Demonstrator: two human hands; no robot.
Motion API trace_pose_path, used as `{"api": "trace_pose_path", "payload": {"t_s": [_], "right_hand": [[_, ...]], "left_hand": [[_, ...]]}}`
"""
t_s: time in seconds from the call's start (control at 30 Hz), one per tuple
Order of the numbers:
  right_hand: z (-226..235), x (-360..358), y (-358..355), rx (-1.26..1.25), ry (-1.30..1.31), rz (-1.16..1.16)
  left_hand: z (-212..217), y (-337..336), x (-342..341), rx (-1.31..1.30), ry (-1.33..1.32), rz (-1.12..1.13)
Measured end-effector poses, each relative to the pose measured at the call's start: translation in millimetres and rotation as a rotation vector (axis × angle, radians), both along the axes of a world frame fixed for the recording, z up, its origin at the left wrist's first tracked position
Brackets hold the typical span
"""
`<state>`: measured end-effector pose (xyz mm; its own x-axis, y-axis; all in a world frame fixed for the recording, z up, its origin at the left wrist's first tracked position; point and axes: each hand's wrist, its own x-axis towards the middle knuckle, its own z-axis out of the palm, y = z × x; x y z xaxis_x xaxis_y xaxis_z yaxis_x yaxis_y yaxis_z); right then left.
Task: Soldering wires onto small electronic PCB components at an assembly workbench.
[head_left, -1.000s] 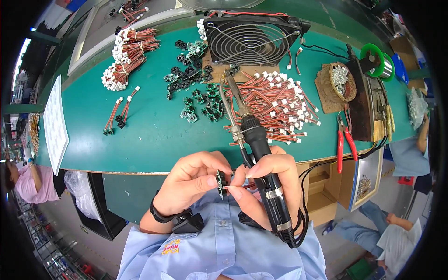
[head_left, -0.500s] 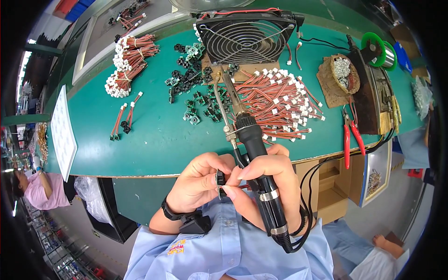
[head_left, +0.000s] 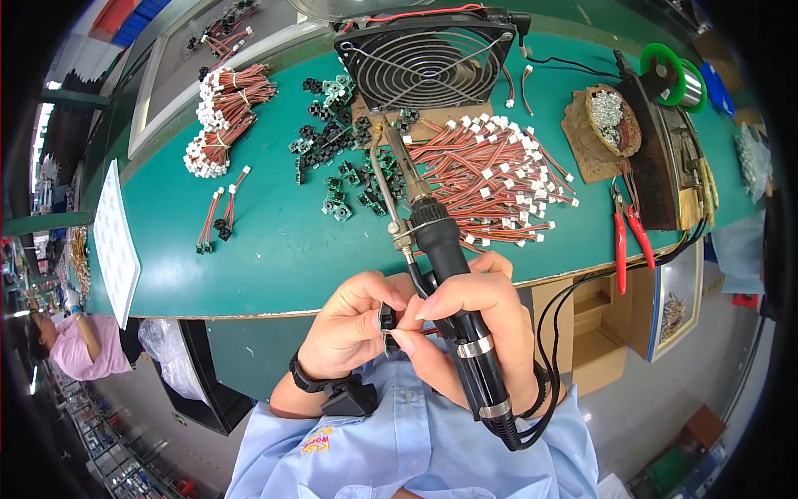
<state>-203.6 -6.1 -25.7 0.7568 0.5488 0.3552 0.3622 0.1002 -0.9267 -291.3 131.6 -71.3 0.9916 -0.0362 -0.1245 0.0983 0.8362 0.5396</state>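
Over my lap, just off the table's front edge, my left hand (head_left: 342, 334) pinches a small circuit board (head_left: 387, 318) with a black part on it. My right hand (head_left: 501, 309) is wrapped round a black soldering iron (head_left: 442, 243), whose thin metal feed tube (head_left: 384, 181) runs alongside the barrel. The iron's tip points away from me, over the table and apart from the board. Thumb and forefinger of that same hand also pinch a short red-and-black cable (head_left: 431, 331) close to the board. Fingers hide where the cable meets the board.
Loose cables (head_left: 490, 179) with white plugs lie beside small circuit boards (head_left: 332, 141). Behind them stands a black fan (head_left: 428, 66). Bundled cables (head_left: 224, 116) are at left; red-handled cutters (head_left: 620, 241), a round container (head_left: 633, 137) and a solder spool (head_left: 692, 86) at right.
The whole view has shifted slightly. Both hands keep their grips, close together, almost unmoved. At the lower right, a seated person has gone out of sight.
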Motion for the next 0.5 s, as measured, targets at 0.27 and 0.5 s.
{"api": "trace_pose_path", "payload": {"t_s": [0.27, 0.5], "right_hand": [[0.9, 3.8, -2.9, -0.056, -0.058, 0.065], [0.9, 5.0, -6.5, -0.091, 0.034, 0.097]], "left_hand": [[4.0, -0.5, 1.3, -0.005, -0.005, 0.01], [7.3, 8.1, 1.3, 0.218, -0.019, 0.025]]}}
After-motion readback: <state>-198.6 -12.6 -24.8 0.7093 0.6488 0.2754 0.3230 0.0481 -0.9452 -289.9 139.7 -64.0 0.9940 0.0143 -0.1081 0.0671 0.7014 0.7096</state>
